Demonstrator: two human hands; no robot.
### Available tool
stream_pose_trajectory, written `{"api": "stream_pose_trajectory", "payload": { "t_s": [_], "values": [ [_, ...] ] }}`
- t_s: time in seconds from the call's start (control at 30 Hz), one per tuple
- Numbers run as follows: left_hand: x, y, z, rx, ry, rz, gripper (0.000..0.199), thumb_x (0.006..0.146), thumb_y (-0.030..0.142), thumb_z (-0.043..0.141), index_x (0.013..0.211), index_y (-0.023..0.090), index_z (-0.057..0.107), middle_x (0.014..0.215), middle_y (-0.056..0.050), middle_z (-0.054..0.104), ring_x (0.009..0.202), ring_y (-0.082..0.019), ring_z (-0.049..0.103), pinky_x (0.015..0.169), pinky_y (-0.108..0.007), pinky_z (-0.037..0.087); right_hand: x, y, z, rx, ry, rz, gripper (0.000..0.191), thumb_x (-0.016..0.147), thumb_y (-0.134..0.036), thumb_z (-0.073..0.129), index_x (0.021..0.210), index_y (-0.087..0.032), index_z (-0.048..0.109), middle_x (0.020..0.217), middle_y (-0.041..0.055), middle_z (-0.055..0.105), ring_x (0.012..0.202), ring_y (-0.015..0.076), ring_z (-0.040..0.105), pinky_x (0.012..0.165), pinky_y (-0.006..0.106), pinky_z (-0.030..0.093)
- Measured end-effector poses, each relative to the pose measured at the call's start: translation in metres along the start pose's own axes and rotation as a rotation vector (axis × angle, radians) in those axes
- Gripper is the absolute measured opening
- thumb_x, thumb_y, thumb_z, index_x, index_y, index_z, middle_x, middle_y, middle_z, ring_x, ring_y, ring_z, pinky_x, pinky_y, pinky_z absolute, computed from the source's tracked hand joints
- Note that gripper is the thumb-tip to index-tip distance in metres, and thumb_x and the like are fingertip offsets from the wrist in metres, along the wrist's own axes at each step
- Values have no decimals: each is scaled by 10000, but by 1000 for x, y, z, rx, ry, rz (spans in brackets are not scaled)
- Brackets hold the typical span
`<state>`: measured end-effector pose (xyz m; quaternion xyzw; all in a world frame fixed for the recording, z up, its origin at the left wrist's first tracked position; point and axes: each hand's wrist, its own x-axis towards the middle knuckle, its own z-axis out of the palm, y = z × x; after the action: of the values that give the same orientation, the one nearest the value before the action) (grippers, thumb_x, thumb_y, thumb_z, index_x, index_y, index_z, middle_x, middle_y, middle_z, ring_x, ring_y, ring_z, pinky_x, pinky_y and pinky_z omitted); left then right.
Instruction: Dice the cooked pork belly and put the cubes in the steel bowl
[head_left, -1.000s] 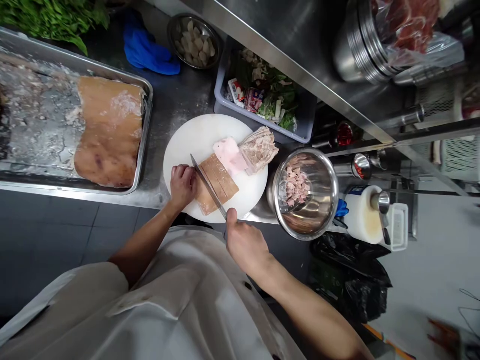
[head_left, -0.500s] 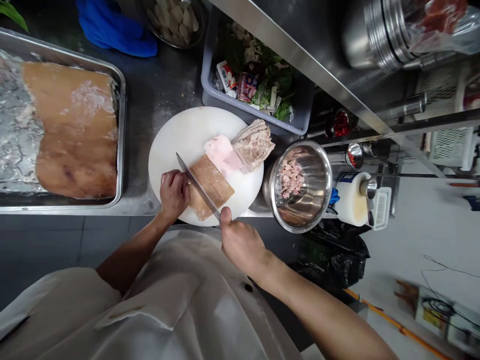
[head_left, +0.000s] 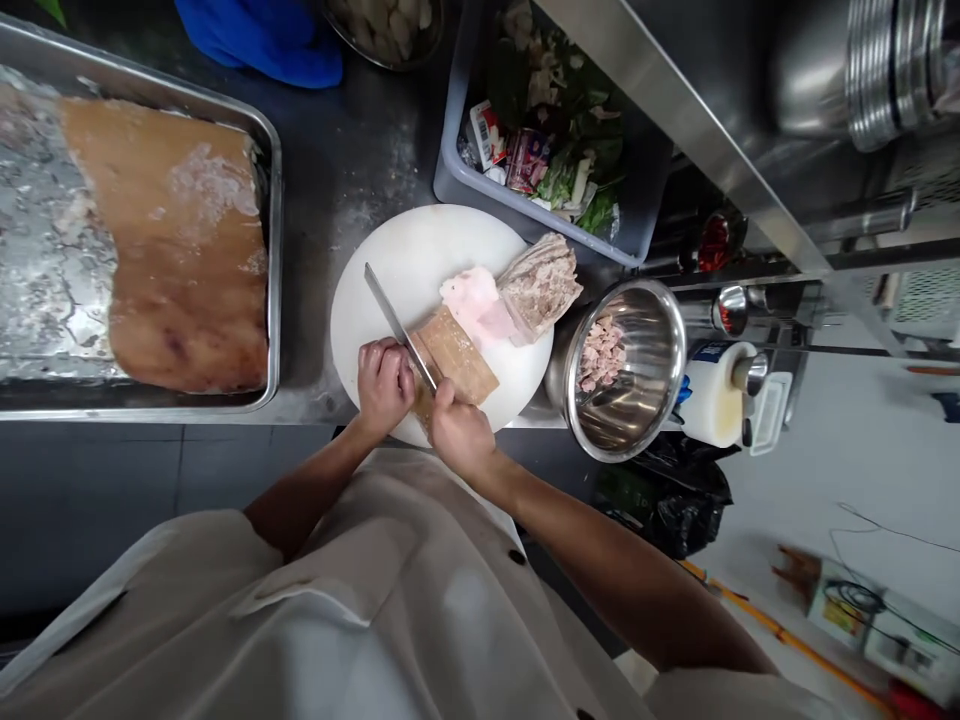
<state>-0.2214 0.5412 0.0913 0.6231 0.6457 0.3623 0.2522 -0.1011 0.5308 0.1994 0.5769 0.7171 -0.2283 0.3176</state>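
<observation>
A knife (head_left: 393, 318) lies across a tan slab of skin-on meat (head_left: 457, 358) on the round white cutting board (head_left: 375, 240). Its handle is in my right hand (head_left: 461, 430), fingers wrapped round it. With fingers curled, my left hand (head_left: 385, 385) presses on the left end of the slab, beside the blade. Behind the slab lie a pale pink piece (head_left: 480, 303) and a rough brownish chunk of meat (head_left: 541, 287). Right of the board, a steel bowl (head_left: 637, 400) holds small diced pieces (head_left: 602, 352).
At left, a metal tray (head_left: 274, 250) holds a large skin-on slab (head_left: 187, 270). Behind are a blue glove (head_left: 270, 40), a bowl of pale pieces (head_left: 386, 30) and a grey bin of scraps (head_left: 450, 165). A metal shelf edge (head_left: 697, 110) crosses the upper right.
The view has shifted, so the board and tray appear further right. My right hand has drawn closer to my left, and the knife handle now sits over the slab's near part.
</observation>
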Motion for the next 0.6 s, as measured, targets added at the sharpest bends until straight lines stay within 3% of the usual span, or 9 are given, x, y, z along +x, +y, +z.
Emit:
{"api": "stream_pose_trajectory", "payload": {
  "t_s": [0.1,0.23,0.33,0.4,0.5,0.6],
  "values": [
    [2,1,-1,17,18,10,104,903,193,423,899,229,520,997,-112,603,1020,-260,549,923,-442,449,10,-4,9,7,75,3,272,972,-113,383,1224,-77,482,951,176,752,899,256,757,755,292,566],
    [4,6,0,14,70,0,118,884,141,428,885,226,510,984,-103,584,1013,-252,534,927,-430,442,7,-4,-7,66,147,-23,310,948,-82,431,1256,-52,453,975,178,744,958,259,747,802,288,547],
    [4,7,1,21,95,-10,130,873,117,432,894,218,512,1006,-104,578,1023,-250,523,934,-429,434,-23,7,-26,113,137,-67,333,929,-73,471,1261,-77,440,1012,189,734,1004,272,736,819,302,547],
    [3,6,2,32,101,-5,115,874,125,444,893,215,513,1006,-105,578,1036,-254,519,951,-438,428,-54,20,-32,112,57,-66,400,900,-65,496,1292,-93,416,1002,193,733,978,290,741,792,334,560],
    [2,3,3,49,120,-13,100,873,133,463,886,215,517,998,-104,580,1032,-254,524,955,-439,430,-96,39,-21,67,-85,-7,432,896,-70,504,1314,-101,398,940,181,732,904,308,752,745,366,567],
    [0,1,4,60,146,6,104,877,130,467,892,214,526,986,-97,588,1013,-246,538,939,-424,442,-102,43,6,41,-114,12,365,920,-80,486,1279,-106,427,922,170,737,886,293,755,737,347,565]
  ]
}}
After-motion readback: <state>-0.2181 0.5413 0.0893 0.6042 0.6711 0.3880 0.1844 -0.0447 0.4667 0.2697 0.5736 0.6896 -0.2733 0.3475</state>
